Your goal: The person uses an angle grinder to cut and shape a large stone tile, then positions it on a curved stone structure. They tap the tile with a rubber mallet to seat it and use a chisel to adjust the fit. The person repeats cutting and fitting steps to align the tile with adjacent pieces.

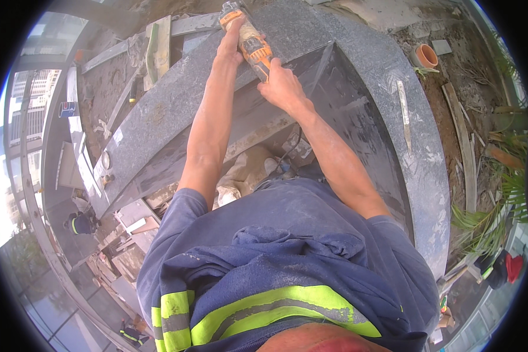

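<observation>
Both of my arms reach forward over a grey speckled stone ledge [182, 97]. An orange and grey power tool [256, 51], which looks like an angle grinder, is between my hands. My left hand [231, 44] is closed around its front part. Behind it, my right hand [284, 88] grips the rear end of the body. The tool's head is near the top edge of the picture, and its working face is hidden. A dark cord [292, 149] hangs below my right forearm. Pale dust smears the polished dark inner wall [358, 117] of the ledge.
An orange pot [425, 56] lies on the soil at right, near wooden planks [460, 141] and palm leaves [487, 229]. A whitish strip [404, 114] rests on the ledge. A tape roll [105, 160] sits at left. Other people [81, 223] are small at the picture's sides.
</observation>
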Tool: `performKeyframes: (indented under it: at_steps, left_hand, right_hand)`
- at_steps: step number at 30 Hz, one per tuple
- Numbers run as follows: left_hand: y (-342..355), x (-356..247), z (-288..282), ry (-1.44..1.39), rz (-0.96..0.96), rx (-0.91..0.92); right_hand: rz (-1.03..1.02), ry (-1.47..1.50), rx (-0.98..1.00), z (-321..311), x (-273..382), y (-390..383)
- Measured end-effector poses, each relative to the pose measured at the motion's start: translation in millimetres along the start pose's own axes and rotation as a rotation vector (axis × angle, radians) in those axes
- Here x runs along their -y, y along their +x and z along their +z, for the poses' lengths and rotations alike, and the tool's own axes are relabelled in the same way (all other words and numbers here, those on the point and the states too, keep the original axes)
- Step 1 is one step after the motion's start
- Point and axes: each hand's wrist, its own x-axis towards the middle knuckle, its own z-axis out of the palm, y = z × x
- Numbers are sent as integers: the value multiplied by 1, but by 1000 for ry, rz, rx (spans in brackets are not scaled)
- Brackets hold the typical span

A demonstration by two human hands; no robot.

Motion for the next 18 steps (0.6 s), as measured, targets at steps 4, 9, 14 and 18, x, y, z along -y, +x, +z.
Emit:
performKeyframes:
  at_steps: [4,9,14,18]
  left_hand:
    - [1,-1,0,6,-7,14]
    - [-1,-7,2,-70,-78,-20]
    - [0,-9,2,-9,-45,15]
    - [3,-8,2,-21,-48,-3]
  right_hand:
    - [8,8,3,0,3,-1]
    - [6,-1,6,0,5,0]
    - [-6,1,14,-2,9,3]
    - [9,-20,38,-7,13,3]
